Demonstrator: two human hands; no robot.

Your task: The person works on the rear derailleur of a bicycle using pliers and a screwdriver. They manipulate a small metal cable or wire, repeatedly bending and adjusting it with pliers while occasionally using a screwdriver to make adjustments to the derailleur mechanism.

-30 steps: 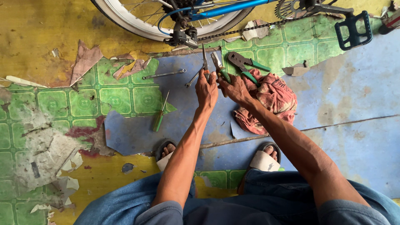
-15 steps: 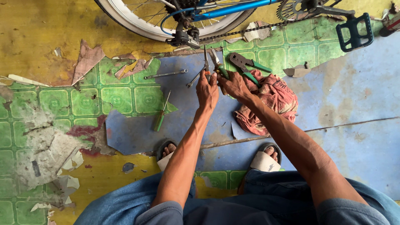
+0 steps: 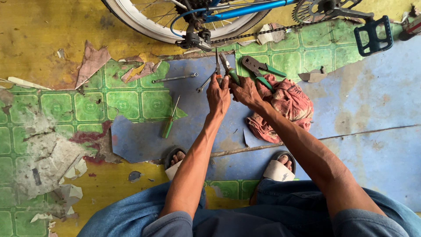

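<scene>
both hands meet over the floor just short of the bicycle wheel. the left hand is closed around the handles of a pair of pliers, whose thin jaws point away from the grip toward the wheel hub. the right hand sits touching the left, its fingers closed on a green-handled tool that sticks out beside the pliers; what exactly passes between the two tools is too small to tell.

just right of the grip lies a second pair of green-handled pliers, partly on a crumpled red rag that spreads out under the right wrist. left of the grip a slim metal wrench lies flat, and another short metal tool rests nearly touching the left knuckles. further left and nearer the person a green screwdriver lies on the torn blue and green floor covering. beyond the grip runs the bicycle chain, with a blue pedal well off to the right. below the forearms, two sandalled feet flank the arms.
</scene>
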